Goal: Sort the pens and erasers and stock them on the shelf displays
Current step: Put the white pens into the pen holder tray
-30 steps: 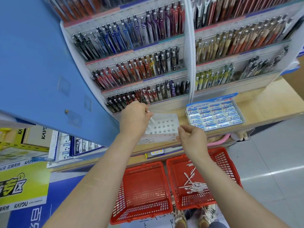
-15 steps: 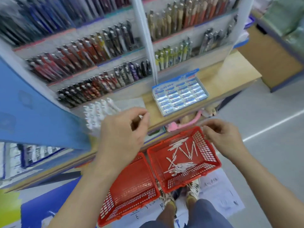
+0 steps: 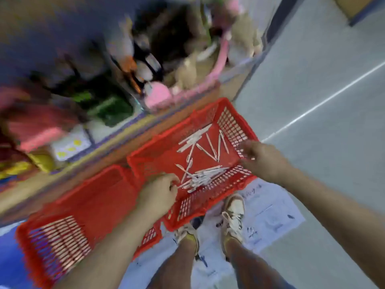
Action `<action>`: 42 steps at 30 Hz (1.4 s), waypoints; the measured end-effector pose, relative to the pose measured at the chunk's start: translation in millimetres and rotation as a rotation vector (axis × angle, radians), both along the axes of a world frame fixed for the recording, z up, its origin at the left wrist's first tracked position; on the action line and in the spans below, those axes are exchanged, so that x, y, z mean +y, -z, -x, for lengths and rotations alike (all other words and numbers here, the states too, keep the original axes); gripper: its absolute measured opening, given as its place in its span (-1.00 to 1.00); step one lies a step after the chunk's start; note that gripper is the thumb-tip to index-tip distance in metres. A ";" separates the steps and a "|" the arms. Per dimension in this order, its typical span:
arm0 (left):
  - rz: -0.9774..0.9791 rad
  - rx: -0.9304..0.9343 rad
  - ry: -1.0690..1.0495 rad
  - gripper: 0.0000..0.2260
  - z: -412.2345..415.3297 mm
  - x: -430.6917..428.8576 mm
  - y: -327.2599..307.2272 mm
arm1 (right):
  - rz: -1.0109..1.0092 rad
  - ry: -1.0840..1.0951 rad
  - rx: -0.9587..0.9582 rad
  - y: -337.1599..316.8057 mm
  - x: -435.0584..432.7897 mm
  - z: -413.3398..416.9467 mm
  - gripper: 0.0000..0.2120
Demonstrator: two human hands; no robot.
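A red plastic basket (image 3: 208, 197) sits on the floor in front of my feet, with several white pens (image 3: 203, 176) scattered and piled inside it. My left hand (image 3: 158, 195) is curled at the basket's near-left side, fingertips touching the end of the pen pile; blur hides whether it grips one. My right hand (image 3: 260, 157) hovers at the basket's right wall, its fingers loosely apart and holding nothing. To the left stands a second red basket (image 3: 93, 197), which looks empty. The pen displays are out of view.
A low shelf (image 3: 125, 132) runs behind the baskets, holding blurred pink and plush items (image 3: 158, 94) and packaged goods. Printed paper sheets (image 3: 270, 215) lie on the grey floor under my shoes (image 3: 233, 209). A white line (image 3: 323, 101) crosses the floor at right.
My view has swung down from the pen displays to the baskets. Both hands dropped from the shelf; the left one now reaches the pen pile, the right one the basket's right wall.
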State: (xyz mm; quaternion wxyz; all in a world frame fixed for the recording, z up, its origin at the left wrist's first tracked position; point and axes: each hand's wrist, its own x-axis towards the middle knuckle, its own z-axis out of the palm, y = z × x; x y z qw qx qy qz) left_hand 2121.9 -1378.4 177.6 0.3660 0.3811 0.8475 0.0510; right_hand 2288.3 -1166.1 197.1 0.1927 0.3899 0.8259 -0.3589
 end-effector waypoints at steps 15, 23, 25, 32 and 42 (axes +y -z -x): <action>-0.018 0.188 0.447 -0.56 -75.3 32.6 386.1 | -0.100 0.153 -0.347 389.8 3.2 48.5 0.12; 0.034 0.264 0.470 -0.87 -47.7 25.7 388.2 | -0.222 0.023 -0.133 417.0 -23.3 60.0 -0.53; 0.140 0.207 0.485 -0.82 -36.1 21.0 381.6 | -0.150 0.046 -0.154 415.3 -27.4 57.3 -0.63; 0.037 -0.057 -0.035 -0.80 -15.1 18.9 320.0 | 0.197 0.574 -0.023 360.8 -12.0 49.6 -0.71; -0.217 -0.865 -0.798 -0.79 -53.4 64.2 102.1 | 0.880 1.140 0.378 143.6 -43.4 41.8 -0.62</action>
